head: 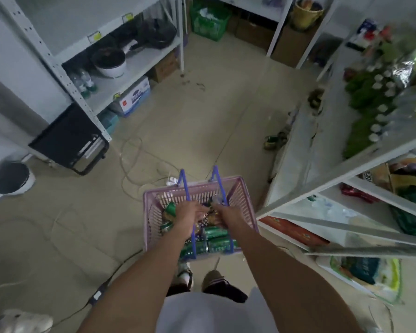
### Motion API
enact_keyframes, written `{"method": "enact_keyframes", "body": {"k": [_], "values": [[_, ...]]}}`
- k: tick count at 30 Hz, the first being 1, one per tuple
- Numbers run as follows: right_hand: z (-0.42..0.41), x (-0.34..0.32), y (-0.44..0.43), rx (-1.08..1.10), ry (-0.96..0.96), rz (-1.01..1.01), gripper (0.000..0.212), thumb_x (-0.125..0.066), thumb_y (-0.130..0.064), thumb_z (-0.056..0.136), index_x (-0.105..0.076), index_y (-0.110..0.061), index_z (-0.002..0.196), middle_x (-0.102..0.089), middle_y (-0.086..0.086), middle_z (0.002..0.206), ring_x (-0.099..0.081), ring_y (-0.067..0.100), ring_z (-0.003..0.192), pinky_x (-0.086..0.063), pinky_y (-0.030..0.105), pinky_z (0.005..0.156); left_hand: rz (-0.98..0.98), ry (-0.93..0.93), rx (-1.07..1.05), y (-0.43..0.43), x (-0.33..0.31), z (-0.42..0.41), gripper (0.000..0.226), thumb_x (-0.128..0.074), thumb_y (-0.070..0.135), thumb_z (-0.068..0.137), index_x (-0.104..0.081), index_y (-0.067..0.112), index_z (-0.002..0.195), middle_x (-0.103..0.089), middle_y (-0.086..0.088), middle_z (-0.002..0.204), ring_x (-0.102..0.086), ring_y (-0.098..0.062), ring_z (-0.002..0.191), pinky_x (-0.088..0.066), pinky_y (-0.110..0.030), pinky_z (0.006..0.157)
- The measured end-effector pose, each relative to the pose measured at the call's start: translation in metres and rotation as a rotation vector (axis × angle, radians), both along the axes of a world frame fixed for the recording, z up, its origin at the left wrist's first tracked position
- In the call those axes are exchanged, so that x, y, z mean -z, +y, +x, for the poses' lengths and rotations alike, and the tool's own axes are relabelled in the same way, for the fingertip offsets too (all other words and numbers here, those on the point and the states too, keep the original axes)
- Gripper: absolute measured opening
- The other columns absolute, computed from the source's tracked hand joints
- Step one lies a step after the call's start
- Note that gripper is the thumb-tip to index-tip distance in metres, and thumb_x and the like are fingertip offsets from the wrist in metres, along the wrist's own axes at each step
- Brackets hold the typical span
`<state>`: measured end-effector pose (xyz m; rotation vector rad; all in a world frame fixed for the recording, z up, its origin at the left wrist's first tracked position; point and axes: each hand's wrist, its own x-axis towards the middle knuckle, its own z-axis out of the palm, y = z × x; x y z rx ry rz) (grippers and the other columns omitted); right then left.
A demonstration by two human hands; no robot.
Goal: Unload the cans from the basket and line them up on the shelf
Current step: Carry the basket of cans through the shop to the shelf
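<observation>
Both hands are down in the basket (240, 188) on the floor. Left hand (190, 216) and right hand (226, 213) sit over the green cans (216, 239). Grip unclear from blur.

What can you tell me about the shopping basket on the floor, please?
The shopping basket is lilac plastic with lattice walls and two blue handles, both raised. It stands upright on the tiled floor, by the person's feet and beside the white shelf unit. Green cans lie inside. The left hand and right hand both reach into it.
</observation>
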<state>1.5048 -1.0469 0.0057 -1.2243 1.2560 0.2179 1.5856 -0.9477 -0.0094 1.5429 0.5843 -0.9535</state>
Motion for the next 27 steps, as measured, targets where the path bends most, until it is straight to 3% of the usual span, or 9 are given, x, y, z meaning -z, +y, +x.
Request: {"method": "enact_keyframes", "body": {"k": [2, 4, 7, 11, 16, 19, 23, 25, 27], "values": [[0.025, 0.002, -0.029, 0.02, 0.039, -0.036, 0.025, -0.078, -0.015, 0.087, -0.063, -0.001, 0.074, -0.054, 0.006, 0.045, -0.045, 0.014, 0.032, -0.034, 0.019, 0.037, 0.032, -0.009, 0.073, -0.018, 0.0, 0.039, 0.03, -0.052, 0.013, 0.103, -0.06, 0.003, 0.077, -0.057, -0.004, 0.048, -0.053, -0.019, 0.046, -0.038, -0.029, 0.047], [0.055, 0.004, -0.051, 0.048, 0.075, -0.075, 0.024, -0.079, -0.015, 0.085, -0.068, 0.007, 0.082, -0.051, 0.009, 0.05, -0.044, 0.018, 0.037, -0.034, 0.023, 0.041, 0.062, -0.054, 0.147, -0.046, -0.005, 0.075, 0.027, -0.054, 0.017, 0.102, -0.062, 0.005, 0.079, -0.051, -0.001, 0.052, -0.047, -0.013, 0.042, -0.034, -0.026, 0.041], [0.103, 0.009, -0.086, 0.115, 0.11, -0.107, 0.024, -0.078, -0.02, 0.084, -0.064, -0.003, 0.075, -0.054, 0.01, 0.056, -0.046, 0.019, 0.045, -0.038, 0.027, 0.048, 0.073, -0.092, 0.226, -0.089, -0.008, 0.132, 0.028, -0.054, 0.018, 0.102, -0.061, 0.009, 0.077, -0.052, 0.002, 0.053, -0.044, -0.009, 0.041, -0.032, -0.022, 0.038], [0.159, 0.017, -0.148, 0.212, 0.112, -0.109, 0.02, -0.073, -0.02, 0.085, -0.064, -0.002, 0.087, -0.059, 0.017, 0.072, -0.053, 0.024, 0.058, -0.042, 0.034, 0.058, 0.127, -0.147, 0.345, -0.142, 0.0, 0.212, 0.019, -0.054, 0.018, 0.101, -0.066, 0.003, 0.103, -0.046, -0.001, 0.064, -0.042, -0.013, 0.049, -0.035, -0.022, 0.04], [0.22, 0.026, -0.234, 0.291, 0.114, -0.096, 0.035, -0.072, -0.025, 0.085, -0.07, 0.005, 0.103, -0.06, 0.019, 0.083, -0.056, 0.028, 0.073, -0.042, 0.034, 0.064, 0.13, -0.16, 0.362, -0.233, 0.002, 0.273, 0.027, -0.054, 0.017, 0.102, -0.06, 0.01, 0.076, -0.04, 0.002, 0.056, -0.031, -0.01, 0.043, -0.026, -0.022, 0.037], [0.239, 0.026, -0.276, 0.309, 0.126, -0.101, 0.034, -0.07, -0.033, 0.088, -0.066, -0.003, 0.104, -0.06, 0.017, 0.093, -0.056, 0.028, 0.081, -0.045, 0.036, 0.069, 0.147, -0.147, 0.412, -0.28, 0.001, 0.296, 0.029, -0.055, 0.021, 0.102, -0.058, 0.01, 0.074, -0.037, 0.004, 0.051, -0.03, -0.01, 0.041, -0.025, -0.023, 0.038], [0.261, 0.023, -0.326, 0.35, 0.079, -0.072, 0.043, -0.061, -0.037, 0.096, -0.067, -0.003, 0.121, -0.069, 0.014, 0.112, -0.059, 0.023, 0.09, -0.054, 0.035, 0.092, 0.143, -0.155, 0.511, -0.341, -0.006, 0.326, 0.029, -0.054, 0.022, 0.103, -0.059, 0.01, 0.077, -0.035, 0.003, 0.051, -0.03, -0.011, 0.043, -0.026, -0.026, 0.042], [0.27, 0.026, -0.35, 0.398, 0.076, -0.066, 0.044, -0.062, -0.035, 0.095, -0.067, -0.001, 0.122, -0.07, 0.013, 0.107, -0.059, 0.023, 0.085, -0.054, 0.032, 0.082, 0.15, -0.161, 0.563, -0.371, -0.004, 0.337, 0.029, -0.053, 0.021, 0.103, -0.058, 0.01, 0.077, -0.035, 0.003, 0.05, -0.029, -0.012, 0.044, -0.025, -0.026, 0.043], [0.278, 0.026, -0.371, 0.451, 0.128, -0.053, 0.037, -0.066, -0.031, 0.093, -0.067, 0.001, 0.112, -0.065, 0.008, 0.088, -0.058, 0.022, 0.072, -0.051, 0.03, 0.064, 0.151, -0.171, 0.634, -0.403, -0.001, 0.344, 0.03, -0.052, 0.021, 0.103, -0.056, 0.01, 0.076, -0.036, 0.002, 0.051, -0.03, -0.012, 0.044, -0.025, -0.027, 0.043]]}}
